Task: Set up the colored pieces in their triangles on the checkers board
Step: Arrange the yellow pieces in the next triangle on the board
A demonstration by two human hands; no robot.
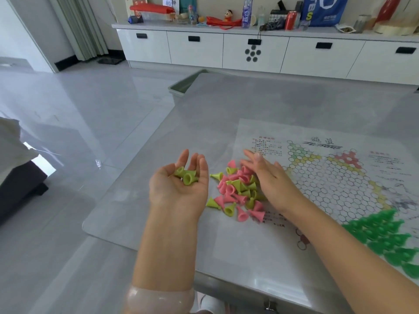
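Observation:
A paper checkers board [335,177] with a hexagon star lies on the grey table. A mixed pile of pink and yellow-green cone pieces [235,193] lies at the board's left edge. My left hand [179,184] is palm up beside the pile and cradles a few yellow-green pieces [184,175] in loosely curved fingers. My right hand [269,177] lies palm down over the pile's right side, fingers straight, touching the pieces. Dark green pieces [385,236] fill the near triangle of the board at the lower right.
The table's left edge [127,177] runs close to my left hand, with shiny floor beyond. A green bin [183,86] stands past the table's far corner. A white cabinet [249,51] with bottles and clutter lines the back wall.

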